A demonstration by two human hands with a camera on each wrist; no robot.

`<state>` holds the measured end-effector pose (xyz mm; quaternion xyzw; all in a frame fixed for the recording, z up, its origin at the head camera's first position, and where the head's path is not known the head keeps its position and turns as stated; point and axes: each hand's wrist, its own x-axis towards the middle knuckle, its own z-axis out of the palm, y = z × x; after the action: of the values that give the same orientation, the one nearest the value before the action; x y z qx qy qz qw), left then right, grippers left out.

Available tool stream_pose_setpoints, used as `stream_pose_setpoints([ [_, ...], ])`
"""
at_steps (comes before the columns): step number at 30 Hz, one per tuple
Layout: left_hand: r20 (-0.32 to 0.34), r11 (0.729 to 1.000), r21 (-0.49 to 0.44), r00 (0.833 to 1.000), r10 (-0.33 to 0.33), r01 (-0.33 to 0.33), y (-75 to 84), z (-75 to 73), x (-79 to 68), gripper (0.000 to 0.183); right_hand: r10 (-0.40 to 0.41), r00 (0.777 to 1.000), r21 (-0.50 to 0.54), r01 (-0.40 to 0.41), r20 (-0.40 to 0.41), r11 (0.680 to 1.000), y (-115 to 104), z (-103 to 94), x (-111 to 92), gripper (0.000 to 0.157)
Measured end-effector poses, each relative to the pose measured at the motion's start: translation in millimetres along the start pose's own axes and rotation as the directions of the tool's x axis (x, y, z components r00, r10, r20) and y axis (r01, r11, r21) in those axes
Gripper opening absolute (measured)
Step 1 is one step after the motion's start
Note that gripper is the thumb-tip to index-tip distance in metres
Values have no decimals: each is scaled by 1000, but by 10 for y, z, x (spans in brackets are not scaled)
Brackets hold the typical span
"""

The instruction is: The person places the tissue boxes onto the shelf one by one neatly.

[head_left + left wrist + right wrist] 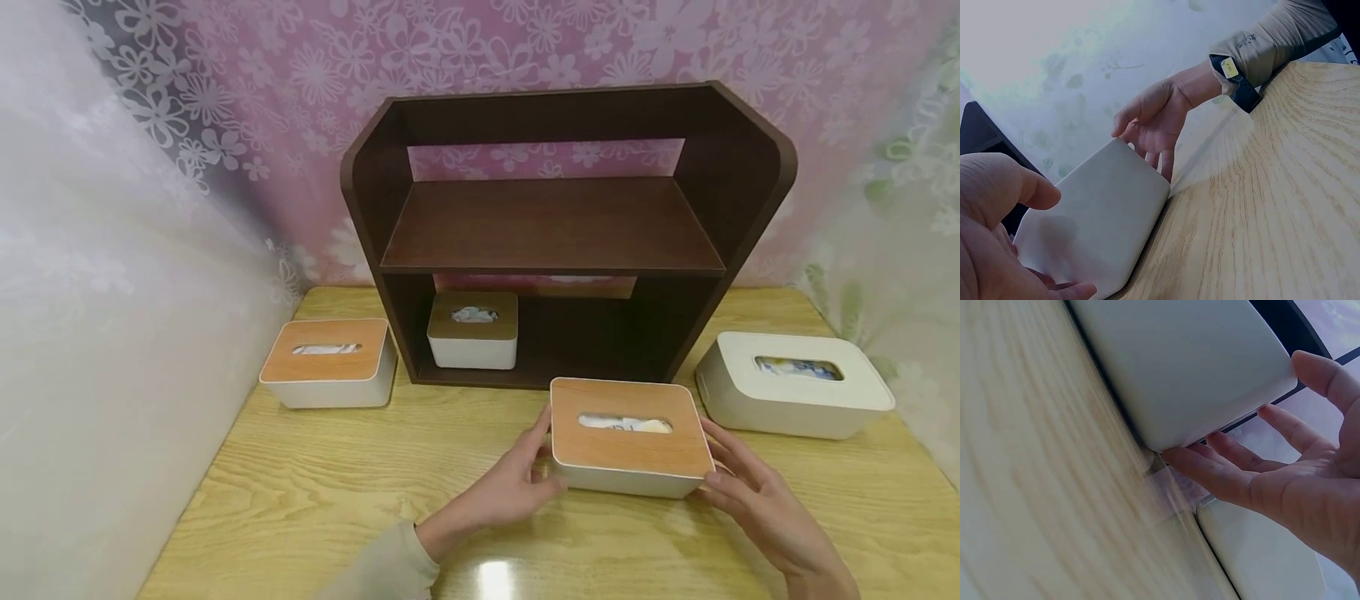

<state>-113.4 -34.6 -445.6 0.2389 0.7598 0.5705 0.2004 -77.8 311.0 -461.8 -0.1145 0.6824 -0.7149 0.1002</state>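
A tissue box (630,454) with a white body and an orange-brown wood lid is held between both hands at the table's front, right of centre. My left hand (517,483) grips its left end, thumb near the front corner. At the right end, my right hand (757,492) holds it with fingers along the side and thumb at the front corner. The left wrist view shows the white front wall (1097,219) close against the tabletop. In the right wrist view, fingertips (1175,456) press the box's end near its lower edge. Tissues show through the lid's slot.
Behind the box stands a dark brown two-tier shelf (551,225). A small white tissue box (474,352) with a brown lid sits in its lower left. Another wood-lidded box (330,392) is left of the shelf; an all-white box (795,417) lies at the right.
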Motion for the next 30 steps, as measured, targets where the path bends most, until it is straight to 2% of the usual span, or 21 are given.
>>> stream_pose_setpoints([
  [7, -61, 996, 82, 998, 26, -21, -46, 111, -58, 97, 13, 999, 55, -15, 36, 998, 78, 19, -52, 64],
  [13, -78, 999, 35, 997, 2, 1, -46, 141, -58, 98, 6, 997, 113, -14, 71, 993, 110, 43, -45, 64],
  [19, -115, 994, 113, 993, -2, 15, -17, 130, -45, 100, -37, 996, 98, 29, 84, 995, 85, 83, 21, 64],
  [23, -141, 993, 111, 990, -13, 29, 21, 109, -33, 102, -46, 996, 87, 40, 73, 995, 42, 108, 74, 64],
  [28, -141, 995, 101, 990, -3, 17, 41, 76, -15, 104, -27, 999, 57, 25, 43, 998, -20, 136, 140, 64],
  [30, -140, 995, 97, 990, 36, -22, 25, 49, 4, 106, -21, 999, 57, 19, 35, 998, -22, 149, 164, 64],
])
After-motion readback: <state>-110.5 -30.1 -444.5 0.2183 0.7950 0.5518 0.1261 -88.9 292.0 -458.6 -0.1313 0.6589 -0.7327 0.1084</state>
